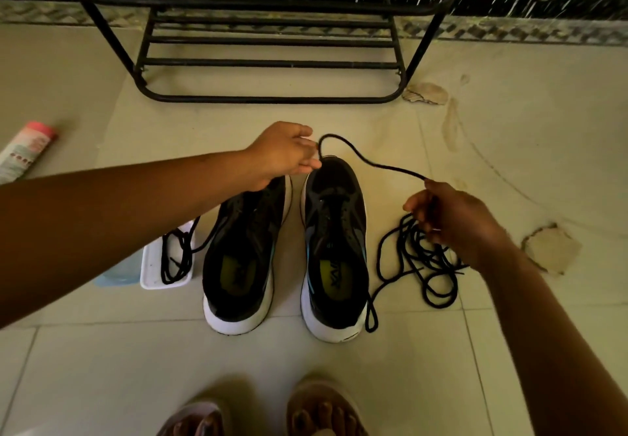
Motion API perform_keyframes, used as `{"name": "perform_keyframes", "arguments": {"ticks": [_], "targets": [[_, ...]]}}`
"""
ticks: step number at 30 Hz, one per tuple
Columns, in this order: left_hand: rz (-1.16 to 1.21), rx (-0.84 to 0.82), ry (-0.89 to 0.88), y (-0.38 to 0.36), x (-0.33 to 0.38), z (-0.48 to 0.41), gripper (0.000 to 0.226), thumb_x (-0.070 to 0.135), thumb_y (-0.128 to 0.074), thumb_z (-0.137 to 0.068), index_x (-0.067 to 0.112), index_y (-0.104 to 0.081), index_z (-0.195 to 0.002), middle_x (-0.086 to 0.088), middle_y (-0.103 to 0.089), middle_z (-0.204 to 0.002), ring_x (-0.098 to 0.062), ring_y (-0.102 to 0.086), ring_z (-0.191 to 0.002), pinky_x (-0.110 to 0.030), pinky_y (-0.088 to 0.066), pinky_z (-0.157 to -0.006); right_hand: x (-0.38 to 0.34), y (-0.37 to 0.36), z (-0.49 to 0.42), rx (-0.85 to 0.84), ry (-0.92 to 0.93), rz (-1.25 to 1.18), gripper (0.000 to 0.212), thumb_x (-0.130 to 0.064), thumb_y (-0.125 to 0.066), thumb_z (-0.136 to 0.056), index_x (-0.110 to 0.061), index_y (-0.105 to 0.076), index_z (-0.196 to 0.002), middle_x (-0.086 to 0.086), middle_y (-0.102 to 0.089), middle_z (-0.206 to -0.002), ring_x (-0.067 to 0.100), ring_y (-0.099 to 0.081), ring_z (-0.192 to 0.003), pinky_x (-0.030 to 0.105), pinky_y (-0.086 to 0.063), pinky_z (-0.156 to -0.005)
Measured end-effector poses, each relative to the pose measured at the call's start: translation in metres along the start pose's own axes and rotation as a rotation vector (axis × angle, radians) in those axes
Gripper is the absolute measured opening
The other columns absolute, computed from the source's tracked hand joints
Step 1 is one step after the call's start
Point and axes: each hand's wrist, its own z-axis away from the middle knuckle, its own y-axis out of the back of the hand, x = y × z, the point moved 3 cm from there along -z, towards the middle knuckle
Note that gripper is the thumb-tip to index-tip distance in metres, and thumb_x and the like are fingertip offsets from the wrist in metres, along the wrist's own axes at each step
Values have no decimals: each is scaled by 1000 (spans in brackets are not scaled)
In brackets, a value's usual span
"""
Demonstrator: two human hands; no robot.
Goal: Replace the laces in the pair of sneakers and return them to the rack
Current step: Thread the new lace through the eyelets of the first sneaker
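- Nearest to me, the person's sandalled feet (323,412) stand on the tiled floor (102,367).
- The left sneaker (243,255) and right sneaker (334,248) sit side by side, just apart. Their heels face the feet and their toes point at the rack. Both long axes run near to far, and the left one leans slightly right at the toe.
- A white tray (149,265) just left of the left sneaker holds a coiled lace (176,252), with one strand reaching that shoe.
- A lace tangle (418,265) lies on the floor just right of the right sneaker, one loop beside its heel.
- The right hand (455,218) hovers over the tangle, fingers curled, pinching a strand (367,158).
- That strand arcs over to the left hand (282,153), which pinches it above the right sneaker's toe.
- Beyond, I see the black metal rack (272,61) by the wall, and a pink-capped tube (27,150) lying far left.
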Motion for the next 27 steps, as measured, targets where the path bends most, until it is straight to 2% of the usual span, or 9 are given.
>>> {"name": "perform_keyframes", "arguments": {"ticks": [3, 4, 6, 8, 12, 14, 17, 22, 27], "targets": [[-482, -8, -144, -10, 0, 6, 51, 12, -57, -91, 13, -39, -140, 1, -53, -128, -14, -59, -101, -23, -45, -89, 0, -27, -11, -41, -1, -186, 44, -36, -39, -99, -13, -55, -66, -4, -37, -47, 6, -29, -37, 16, -20, -35], [-640, 21, -212, -12, -1, 11, 44, 16, -60, -89, 15, -49, -132, 2, -56, -124, -10, -58, -98, -19, -41, -86, 1, -35, -14, -49, 21, -178, 39, -36, -43, -98, -14, -57, -68, -5, -40, -48, 6, -31, -37, 16, -22, -35], [-800, 18, -301, -19, -7, 22, 23, 22, -65, -86, 18, -65, -109, 9, -62, -94, 1, -52, -73, -17, -38, -75, 3, -45, -19, -64, 68, -136, 27, -27, -53, -95, -12, -63, -76, -3, -50, -56, 6, -41, -45, 15, -32, -39], [-877, -6, -352, -25, -14, 32, 11, 25, -66, -84, 19, -69, -94, 14, -52, -76, 3, -45, -60, -15, -35, -65, 7, -52, -22, -86, 97, -114, 15, -13, -55, -94, -7, -66, -86, 2, -57, -67, 9, -50, -56, 15, -43, -44], [-881, 28, -396, -35, -24, 37, 15, 23, -65, -85, 18, -74, -95, 1, -62, -98, -11, -58, -90, -19, -40, -73, 16, -56, -27, -57, 165, -26, 18, -1, -55, -91, 1, -66, -105, 3, -62, -75, 8, -55, -65, 12, -51, -55], [-887, 41, -378, -39, -28, 35, 17, 26, -66, -84, 18, -74, -97, -3, -57, -111, -18, -53, -107, -29, -46, -85, 20, -58, -28, -34, 193, -31, 20, 5, -55, -89, 3, -66, -105, 3, -63, -76, 6, -60, -63, 12, -52, -59], [-1000, 9, -296, -43, -33, 31, 30, 35, -61, -86, 24, -66, -113, -6, -44, -125, -24, -38, -121, -41, -41, -99, 24, -59, -29, -8, 214, -113, 15, 11, -58, -85, 3, -65, -96, 6, -64, -74, 3, -64, -58, 16, -55, -62], [-949, 47, -314, -45, -42, 28, 28, 29, -51, -92, 26, -66, -116, -4, -40, -124, -23, -34, -120, -42, -39, -100, 23, -59, -30, 30, 255, -161, 21, 9, -61, -84, -11, -55, -88, 6, -62, -74, 8, -66, -66, 16, -53, -60], [-796, 121, -246, -47, -45, 22, 21, 27, -57, -90, 26, -70, -107, -5, -42, -120, -23, -34, -118, -30, -37, -95, 22, -63, -31, 85, 382, 36, 25, 5, -62, -85, -13, -47, -94, -2, -65, -74, 1, -64, -68, 14, -53, -62]]}}
